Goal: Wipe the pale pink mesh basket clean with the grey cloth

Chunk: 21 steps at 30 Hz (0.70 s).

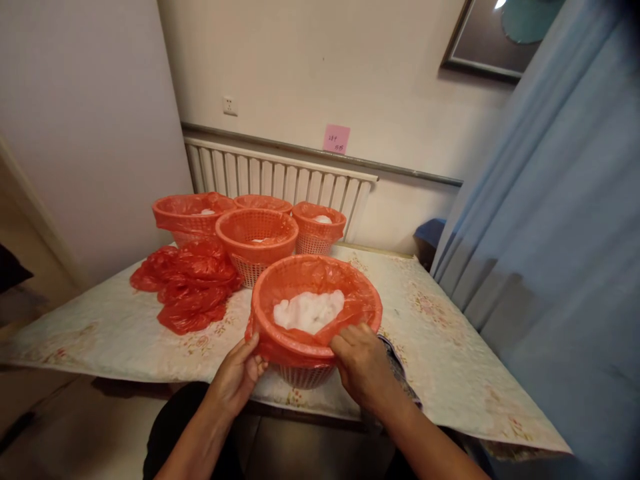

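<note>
Nearest me on the table stands a plastic basket, its upper part lined with a red plastic bag folded out over the rim. A white, soft-looking mass lies inside. At the basket's left side, my left hand pinches the bag's overhanging edge between thumb and curled fingers. My right hand is closed over the front right rim, gripping the bag there; its fingertips are partly hidden. Some dark patterned cloth shows behind the right hand.
Several more bag-lined baskets, including one in front, stand at the back left. A heap of loose red bags lies left on the flowered tablecloth. Behind are a radiator and a wall; a blue curtain hangs at the right.
</note>
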Available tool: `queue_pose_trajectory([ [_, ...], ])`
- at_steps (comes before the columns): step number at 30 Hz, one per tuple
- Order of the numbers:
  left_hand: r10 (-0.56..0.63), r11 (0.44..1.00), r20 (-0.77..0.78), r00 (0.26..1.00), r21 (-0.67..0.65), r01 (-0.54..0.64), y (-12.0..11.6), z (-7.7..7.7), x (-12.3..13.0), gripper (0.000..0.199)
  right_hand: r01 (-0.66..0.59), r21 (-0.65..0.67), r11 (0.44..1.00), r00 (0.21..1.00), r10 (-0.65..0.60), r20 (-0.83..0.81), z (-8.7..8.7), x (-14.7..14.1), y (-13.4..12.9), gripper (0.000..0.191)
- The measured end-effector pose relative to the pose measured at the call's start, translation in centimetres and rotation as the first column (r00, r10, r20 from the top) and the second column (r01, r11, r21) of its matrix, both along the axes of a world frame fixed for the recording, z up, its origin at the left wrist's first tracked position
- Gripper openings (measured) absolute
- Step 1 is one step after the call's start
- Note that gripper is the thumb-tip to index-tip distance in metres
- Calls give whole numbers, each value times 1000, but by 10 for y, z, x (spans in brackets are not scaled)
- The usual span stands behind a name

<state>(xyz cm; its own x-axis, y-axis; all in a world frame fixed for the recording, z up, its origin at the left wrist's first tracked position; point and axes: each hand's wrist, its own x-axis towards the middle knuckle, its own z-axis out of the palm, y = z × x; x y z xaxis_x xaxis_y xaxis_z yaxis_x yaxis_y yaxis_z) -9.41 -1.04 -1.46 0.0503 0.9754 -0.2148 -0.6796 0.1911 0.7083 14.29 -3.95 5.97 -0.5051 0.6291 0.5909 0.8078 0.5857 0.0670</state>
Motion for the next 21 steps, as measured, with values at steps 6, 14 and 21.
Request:
queue_pose_trajectory([
  [6, 39, 998, 52, 998, 42, -41, -10, 12, 5, 22, 12, -67, 998, 1000, -14, -19, -6, 0, -8, 17],
  [14, -42, 993, 49, 998, 116, 36, -30, 30, 10, 36, -75, -132, 988, 989, 56, -138, -4, -1, -8, 31],
  [21, 12, 987, 46, 999, 157, -19, -36, 53, 13, 37, -106, -119, 987, 982, 85, -169, -7, 0, -5, 39],
])
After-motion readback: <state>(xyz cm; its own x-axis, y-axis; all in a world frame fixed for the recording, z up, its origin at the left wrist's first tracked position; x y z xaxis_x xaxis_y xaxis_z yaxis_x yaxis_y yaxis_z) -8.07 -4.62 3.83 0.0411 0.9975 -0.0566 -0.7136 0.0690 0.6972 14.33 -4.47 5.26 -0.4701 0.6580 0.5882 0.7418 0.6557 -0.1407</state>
